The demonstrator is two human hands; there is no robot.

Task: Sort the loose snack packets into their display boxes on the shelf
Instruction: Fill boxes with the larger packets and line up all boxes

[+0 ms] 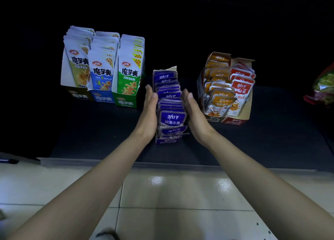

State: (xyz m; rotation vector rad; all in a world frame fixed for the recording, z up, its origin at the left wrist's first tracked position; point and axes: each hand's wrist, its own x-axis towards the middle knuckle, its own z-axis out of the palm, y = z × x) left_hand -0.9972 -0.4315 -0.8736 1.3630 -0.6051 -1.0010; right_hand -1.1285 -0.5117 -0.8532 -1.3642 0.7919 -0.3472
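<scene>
On the shelf [90, 149], the purple box [169, 141] is pressed between flat left hand [148, 116] and right hand [196, 120]; uneven pressure could spill its packets [172, 119].

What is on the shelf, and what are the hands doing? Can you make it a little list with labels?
place: shelf, dark, above a tiled floor
middle: purple box full of purple packets
left hand: flat against the box's left side
right hand: flat against its right side
left group: black box, blue box, green box, side by side, holding tall packets
right group: orange box beside red box, both filled
loose packets: none seen
</scene>
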